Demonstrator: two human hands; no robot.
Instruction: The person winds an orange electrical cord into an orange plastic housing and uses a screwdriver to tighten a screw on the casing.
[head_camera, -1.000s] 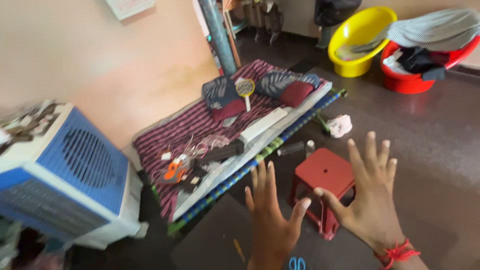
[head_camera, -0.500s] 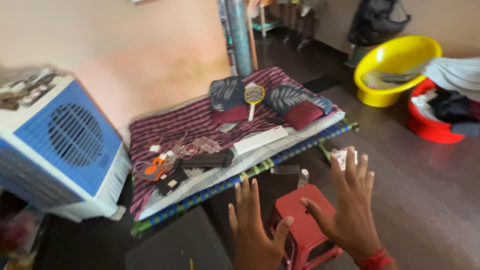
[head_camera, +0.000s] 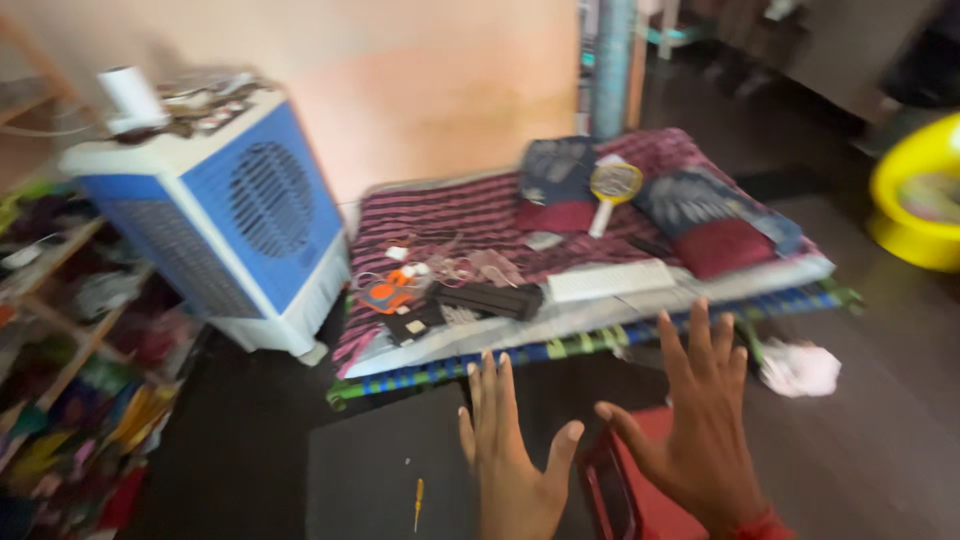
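both hands spread wide, holding nothing: left hand (head_camera: 515, 460) beside the red stool (head_camera: 640, 490), right hand (head_camera: 700, 420) above it. risk: palms could topple the stool sideways.

No clear packages, labels, signs or screens in view.

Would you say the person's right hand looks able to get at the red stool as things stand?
Probably yes: the right hand hovers open, fingers spread, directly above the red stool, and nothing shows between them.

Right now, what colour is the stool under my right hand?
Red; the stool shows best in the head view.
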